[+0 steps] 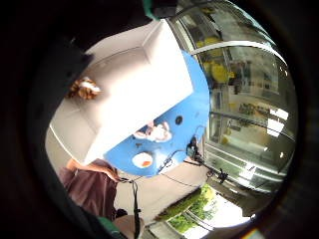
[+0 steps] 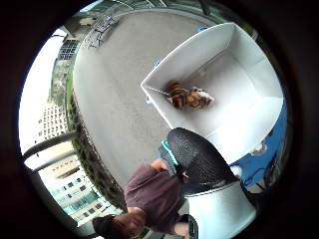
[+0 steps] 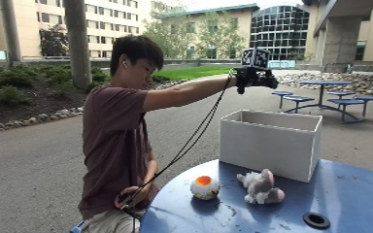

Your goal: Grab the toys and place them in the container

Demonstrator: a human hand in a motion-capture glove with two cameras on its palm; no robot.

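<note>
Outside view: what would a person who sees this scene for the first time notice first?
The gloved right hand is raised high above the white box, which stands on the blue table. A tiger toy already lies inside the box. Two more toys wait on the table in front of the box: a ball and a plush animal.

White container (image 3: pixel 269 142), seemingly orange-striped tiger toy (image 2: pixel 188 97)

Matt white cardboard-like container (image 3: pixel 269 141), smooth painted blue table (image 3: pixel 354 199), fuzzy plush toys (image 3: pixel 262 187), matt black fabric glove (image 3: pixel 254 77).
</note>
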